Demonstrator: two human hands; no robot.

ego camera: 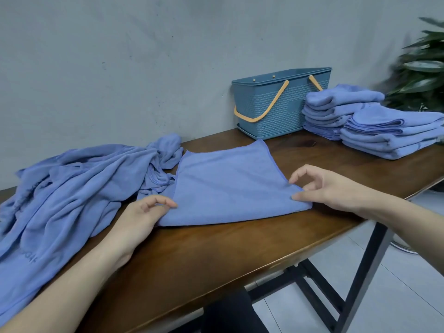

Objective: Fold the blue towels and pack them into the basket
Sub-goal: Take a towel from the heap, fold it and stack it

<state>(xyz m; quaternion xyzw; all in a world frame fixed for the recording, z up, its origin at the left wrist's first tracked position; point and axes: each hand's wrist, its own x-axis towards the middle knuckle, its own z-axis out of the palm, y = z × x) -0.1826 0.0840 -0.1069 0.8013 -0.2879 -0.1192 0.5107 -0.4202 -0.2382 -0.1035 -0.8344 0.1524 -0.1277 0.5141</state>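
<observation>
Worktop of dark wood carries a blue towel lying flat at its middle, roughly square, its far corner pointing toward the basket by the wall. Left hand pinches the towel's near left corner; right hand pinches the near right corner. Unfolded towels lie heaped at left. Two folded stacks sit right of the basket, touching it.

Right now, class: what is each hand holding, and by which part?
Both pinch the flat towel: the left hand its near left corner, the right hand its near right corner.
</observation>
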